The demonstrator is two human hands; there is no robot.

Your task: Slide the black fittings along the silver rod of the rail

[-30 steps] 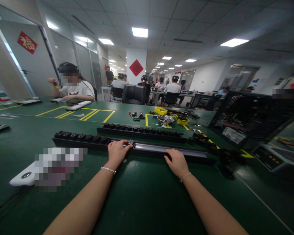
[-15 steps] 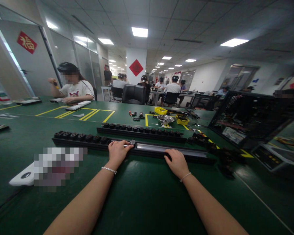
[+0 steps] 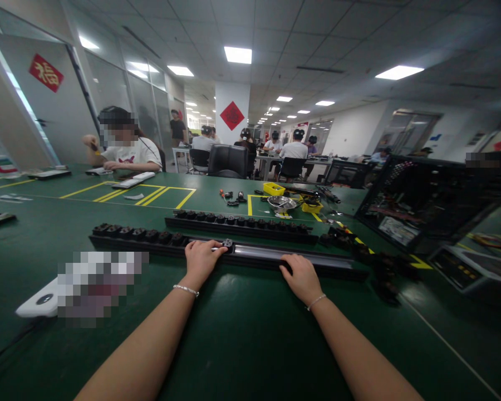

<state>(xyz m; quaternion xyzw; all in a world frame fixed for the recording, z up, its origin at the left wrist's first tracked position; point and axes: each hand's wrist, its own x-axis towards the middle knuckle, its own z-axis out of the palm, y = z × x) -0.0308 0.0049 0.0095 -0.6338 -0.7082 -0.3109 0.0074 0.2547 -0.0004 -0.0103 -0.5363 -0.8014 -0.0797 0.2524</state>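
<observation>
A long black rail with a shiny silver channel lies across the table in front of me. Several black socket-like modules sit in a row in its left part. Thumb and fingers of my left hand are closed around a single black module at the middle of the channel; part of it is covered by the fingers. Farther right, my right hand grips the rail over its near edge, fingertips on top. Behind it lies a second black rail, filled with similar modules.
Loose black parts lie at the rail's right end, near an open black case. A metal bowl and a yellow bin stand farther back. A white device lies left. A co-worker sits across the table.
The module at my left fingertips has shifted very slightly to the right. My hands are almost still. A standing person in the background has moved left.
</observation>
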